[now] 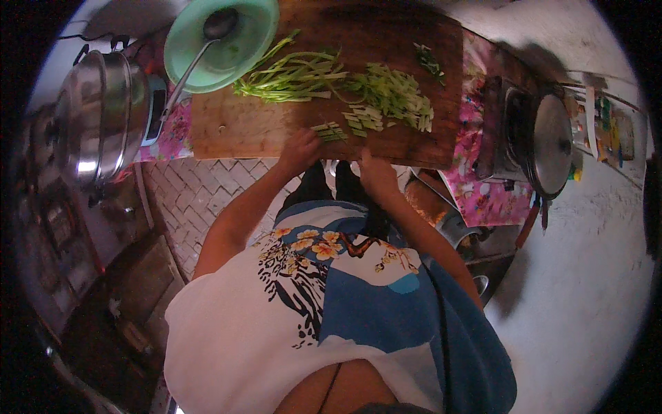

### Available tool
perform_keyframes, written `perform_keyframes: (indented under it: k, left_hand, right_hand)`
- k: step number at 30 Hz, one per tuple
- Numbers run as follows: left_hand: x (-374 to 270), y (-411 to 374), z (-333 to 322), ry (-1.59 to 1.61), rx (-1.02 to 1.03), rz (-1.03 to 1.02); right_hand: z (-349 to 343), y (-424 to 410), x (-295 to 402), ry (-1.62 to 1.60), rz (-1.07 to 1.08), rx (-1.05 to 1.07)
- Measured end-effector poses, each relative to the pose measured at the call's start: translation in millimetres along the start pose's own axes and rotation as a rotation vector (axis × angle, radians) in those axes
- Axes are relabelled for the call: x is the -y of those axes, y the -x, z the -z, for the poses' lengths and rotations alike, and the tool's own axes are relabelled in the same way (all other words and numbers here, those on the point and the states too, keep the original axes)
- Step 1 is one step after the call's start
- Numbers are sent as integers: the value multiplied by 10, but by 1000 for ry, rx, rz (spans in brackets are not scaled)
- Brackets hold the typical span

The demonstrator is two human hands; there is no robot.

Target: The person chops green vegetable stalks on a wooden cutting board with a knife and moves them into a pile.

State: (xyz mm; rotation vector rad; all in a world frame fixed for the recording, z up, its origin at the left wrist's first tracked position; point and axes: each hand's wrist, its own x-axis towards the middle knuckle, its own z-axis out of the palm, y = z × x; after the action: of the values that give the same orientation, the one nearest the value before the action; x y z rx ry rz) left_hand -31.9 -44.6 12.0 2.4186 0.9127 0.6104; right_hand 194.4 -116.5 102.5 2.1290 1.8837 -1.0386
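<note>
My left hand [301, 150] lies at the near edge of a wooden cutting board [238, 129], fingers curled against a small row of cut green stem pieces [331, 131]. To the right, my right hand [378, 173] is closed at the same edge; whether it grips a tool cannot be made out in the dim light. Just beyond the hands is another small group of cut stems [363, 120]. A larger heap of chopped stems [398, 95] spreads behind that, beside a bundle of long uncut green stalks [295, 77]. Chopped darker greens [429, 63] lie at the far right.
A light green bowl [248, 57] with a metal ladle [194, 67] overlaps the board's far left corner. At left stands a stainless steel steamer pot [103, 119]. A lidded pan [552, 147] sits on a portable stove [499, 134] at right, over a pink floral tablecloth [478, 199].
</note>
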Motion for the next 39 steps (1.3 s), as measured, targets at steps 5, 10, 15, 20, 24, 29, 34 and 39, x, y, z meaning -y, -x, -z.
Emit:
perform_keyframes:
  k: [5,10,15,20,24,29,34,39]
  left_hand:
    - [15,-73,-28,-88,41,-31]
    - [137,-167,-56,-67,52,-98]
    - [193,-195,-72,-63,97,-100]
    - [183,-182,-17,-65,141,-91]
    - [135,-282,81,-47,110,-129]
    - [219,-304,39,-47,156,-140]
    - [202,-350,27,-54,191,-118]
    - [137,-383,15,-72,117,-106]
  right_hand:
    - [-18,0,115,-40,-26,35]
    - [26,-12,164,-5,-32,71]
    - [-20,16,156,-25,-32,15]
    - [33,45,128,-8,-68,89]
    - [11,14,120,-24,-42,63]
    - [54,-4,198,-18,-76,84]
    - [72,-10,204,-6,-93,105]
    - [8,-41,143,-7,-74,108]
